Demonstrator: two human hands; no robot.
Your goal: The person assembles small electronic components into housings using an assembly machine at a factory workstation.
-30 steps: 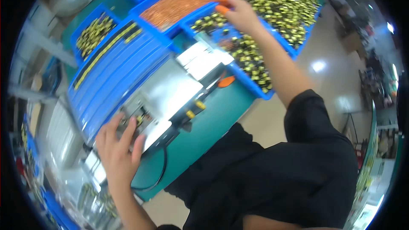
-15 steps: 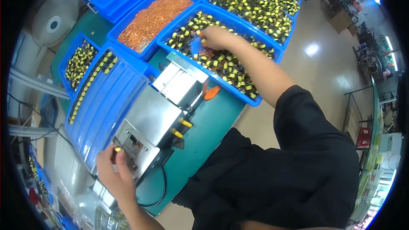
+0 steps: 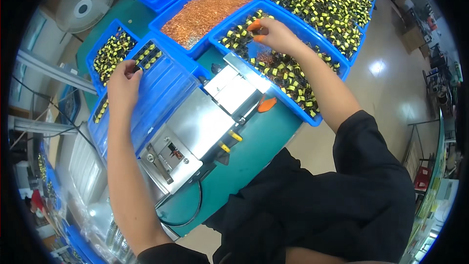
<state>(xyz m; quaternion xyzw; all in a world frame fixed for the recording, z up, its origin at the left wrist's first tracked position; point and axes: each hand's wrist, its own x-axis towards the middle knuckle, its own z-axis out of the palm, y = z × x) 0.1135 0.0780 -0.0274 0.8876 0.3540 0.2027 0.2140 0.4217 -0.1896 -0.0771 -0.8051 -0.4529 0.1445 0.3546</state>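
Note:
My left hand (image 3: pixel 123 84) is at the ribbed blue tray (image 3: pixel 159 85), its thumb and fingertips drawn together beside rows of small yellow-and-black coil parts (image 3: pixel 148 56). What those fingertips hold is hidden. My right hand (image 3: pixel 278 35) hovers over a blue bin (image 3: pixel 328 68) of loose yellow-and-black coil parts (image 3: pixel 293 80). Orange covers show on its thumb and fingertip, which are apart, and I see nothing between them. Between the two hands stands a metal bench machine (image 3: pixel 195 122) with a small slot holding copper-coloured bits.
A blue bin of copper clippings (image 3: pixel 207 12) stands at the back. Other bins of coil parts (image 3: pixel 325 2) (image 3: pixel 113 54) flank it. An orange piece (image 3: pixel 267 104) and a black cable (image 3: pixel 199 205) lie on the green table (image 3: pixel 239 159). A fan (image 3: pixel 84 7) is far left.
My left hand has moved from the machine's slot end up to the rows on the blue tray. My right hand has lifted from the parts, its fingers now apart. The whole view has shifted slightly.

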